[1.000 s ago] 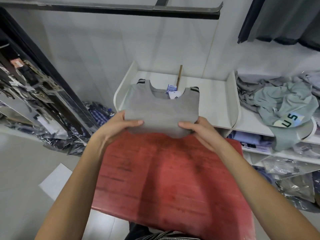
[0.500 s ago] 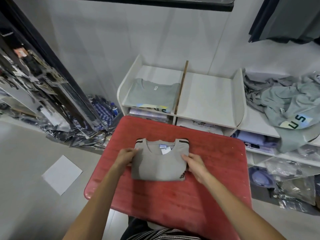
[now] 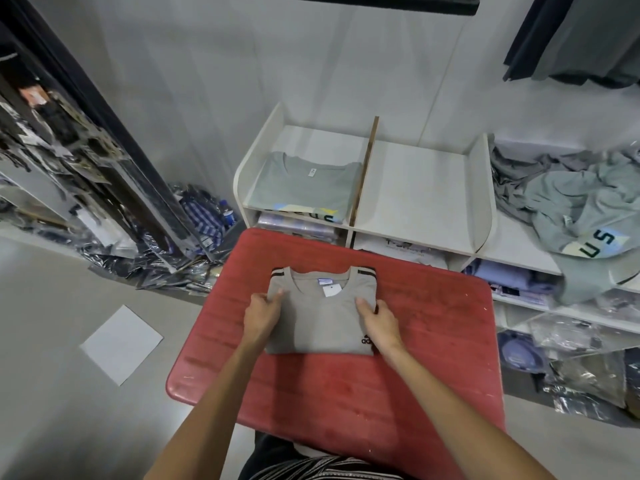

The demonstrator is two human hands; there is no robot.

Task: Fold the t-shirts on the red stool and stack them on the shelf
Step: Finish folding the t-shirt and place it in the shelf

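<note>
A folded grey t-shirt (image 3: 320,320) with black shoulder stripes and a small black logo lies flat on the red stool (image 3: 433,341). My left hand (image 3: 263,311) grips its left edge, thumb on top. My right hand (image 3: 379,317) grips its right edge the same way. Beyond the stool stands the white shelf (image 3: 408,188). Its left compartment holds a folded green t-shirt (image 3: 304,185); its middle compartment is bare.
A heap of unfolded grey-green shirts (image 3: 571,206) lies on the shelf's right part. Bagged clothes fill the lower shelves (image 3: 398,247) and the floor at left (image 3: 194,244) and right. A white sheet (image 3: 121,342) lies on the floor. Dark garments (image 3: 581,36) hang top right.
One second ago both hands held the grey shirt lifted near the shelf. They brought it down onto the stool, and now grip its sides a little farther up toward the collar.
</note>
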